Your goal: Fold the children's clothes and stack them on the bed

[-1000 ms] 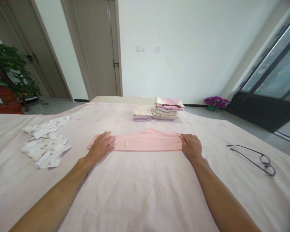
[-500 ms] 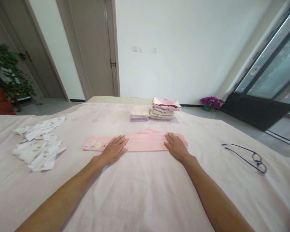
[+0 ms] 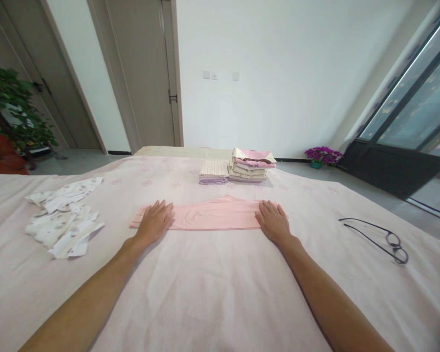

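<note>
A pink folded garment [image 3: 212, 215], long and narrow, lies flat on the bed sheet [image 3: 205, 283] in front of me. My left hand [image 3: 155, 220] rests flat on its left part, fingers stretched out, covering the flower print there. On the right part lies my right hand [image 3: 273, 220], also flat with fingers extended. Neither hand grips the cloth. Small ripples show in the fabric just right of my left hand.
Behind the garment stand a striped folded cloth [image 3: 213, 172] and a stack of folded clothes [image 3: 252, 167]. Crumpled white printed clothes [image 3: 64, 217] lie at left. A pair of glasses [image 3: 392, 239] rests at right.
My left hand has slid left along the pink garment, now over its flower print. My right hand has shifted slightly right. The view has moved a little.
</note>
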The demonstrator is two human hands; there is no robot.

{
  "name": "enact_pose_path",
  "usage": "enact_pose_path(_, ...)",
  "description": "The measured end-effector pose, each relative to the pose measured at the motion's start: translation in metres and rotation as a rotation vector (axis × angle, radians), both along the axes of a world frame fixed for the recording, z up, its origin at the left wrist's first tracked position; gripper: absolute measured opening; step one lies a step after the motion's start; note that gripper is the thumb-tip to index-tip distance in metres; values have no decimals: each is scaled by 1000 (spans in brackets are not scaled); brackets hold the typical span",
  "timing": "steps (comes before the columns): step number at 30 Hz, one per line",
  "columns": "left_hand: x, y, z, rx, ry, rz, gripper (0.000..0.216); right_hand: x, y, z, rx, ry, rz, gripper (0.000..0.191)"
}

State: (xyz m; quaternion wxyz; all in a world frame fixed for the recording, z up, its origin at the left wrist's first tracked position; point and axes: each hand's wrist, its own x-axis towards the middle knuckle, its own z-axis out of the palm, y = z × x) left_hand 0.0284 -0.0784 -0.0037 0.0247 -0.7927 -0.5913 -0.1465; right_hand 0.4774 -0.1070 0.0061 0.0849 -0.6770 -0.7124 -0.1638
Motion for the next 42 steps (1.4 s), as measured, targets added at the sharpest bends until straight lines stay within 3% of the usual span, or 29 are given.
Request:
enact_pose_path(4,-7,-2,-1,-48,91,80,63,-49,-1,12,-49,9,186,54)
enact_pose_path(8,-3,-4,-1,-65,136,106,66,-140,0,19,-106,52,547,53)
enact_pose_path(12,-6,-5,-1,-59,138,93,69,-215,-4,11,-92,156,645,65)
enact_pose_path(15,-10,-7,1,-63,140,82,69,-230,-6,2,-141,168,633,70)
enact_pose_path(27,-14,-6,0,-72,127,89,70,-131,0,-3,-145,107,283,68)
enact_pose_path(37,-15,-5,0,-93,164,117,71,2,9,-5,-126,-57,-3,63)
enact_pose_path(42,-21,-6,1,-115,174,136,73,19,7,-5,-166,-47,-76,64)
